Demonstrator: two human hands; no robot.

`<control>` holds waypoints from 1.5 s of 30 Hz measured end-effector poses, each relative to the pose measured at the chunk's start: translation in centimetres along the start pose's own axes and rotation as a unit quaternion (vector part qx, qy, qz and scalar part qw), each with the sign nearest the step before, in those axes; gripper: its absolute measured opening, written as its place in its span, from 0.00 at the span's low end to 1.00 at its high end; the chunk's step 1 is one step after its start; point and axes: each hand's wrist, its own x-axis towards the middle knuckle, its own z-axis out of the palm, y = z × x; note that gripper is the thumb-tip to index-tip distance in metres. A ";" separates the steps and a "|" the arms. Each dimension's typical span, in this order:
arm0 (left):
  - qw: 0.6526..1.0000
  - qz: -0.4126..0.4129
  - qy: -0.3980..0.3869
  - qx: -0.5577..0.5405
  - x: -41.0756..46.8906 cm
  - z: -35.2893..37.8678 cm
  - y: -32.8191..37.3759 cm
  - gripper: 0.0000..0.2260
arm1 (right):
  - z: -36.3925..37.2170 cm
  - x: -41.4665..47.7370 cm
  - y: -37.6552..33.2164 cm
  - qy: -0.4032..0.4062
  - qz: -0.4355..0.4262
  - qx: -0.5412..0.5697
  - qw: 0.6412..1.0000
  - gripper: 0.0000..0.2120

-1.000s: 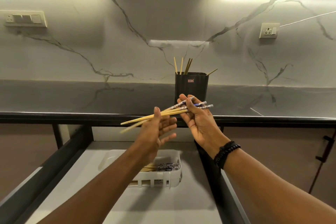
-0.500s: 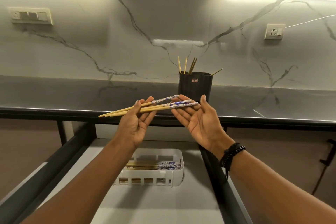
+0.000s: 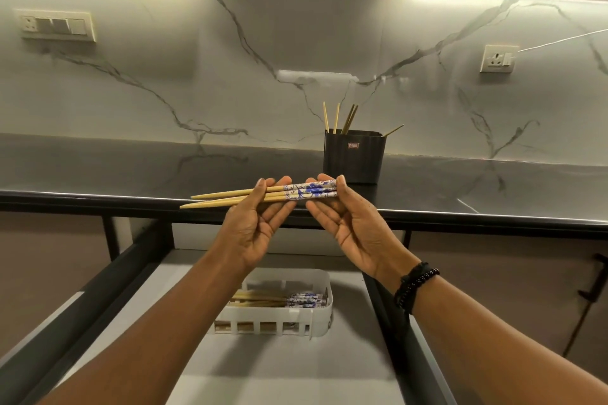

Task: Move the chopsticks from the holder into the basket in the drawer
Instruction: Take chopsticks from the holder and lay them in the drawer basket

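Left grip (image 3: 253, 233) and right grip (image 3: 355, 233) are each pinching one bundle of chopsticks (image 3: 263, 197), fingers curled round it, above the drawer (image 3: 279, 371). Several are lying in the basket (image 3: 273, 319) at 6 o'clock. A few are waiting in the holder (image 3: 353, 158) at 1 o'clock, so the task looks roughly midway.

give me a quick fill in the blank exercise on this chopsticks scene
1. The left hand and right hand together hold chopsticks with patterned ends in white and ____.
2. The holder on the counter is ____ in colour.
3. The white basket sits in the open ____.
4. A beaded bracelet is on the ____ wrist.
Missing words: blue; black; drawer; right.
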 end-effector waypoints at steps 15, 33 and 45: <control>0.999 -0.006 -0.009 0.053 -0.2 -0.2 0.2 0.11 | -0.6 -0.4 -0.9 0.084 -0.056 -0.193 0.976 0.09; 0.999 -0.033 -0.042 -0.003 -0.3 -0.7 1.1 0.08 | -0.4 -0.1 -0.1 -0.001 -0.009 0.008 1.000 0.13; 0.997 -0.037 0.005 0.073 0.3 -1.7 0.5 0.08 | -0.6 -0.5 -0.2 0.037 -0.041 -0.264 0.963 0.17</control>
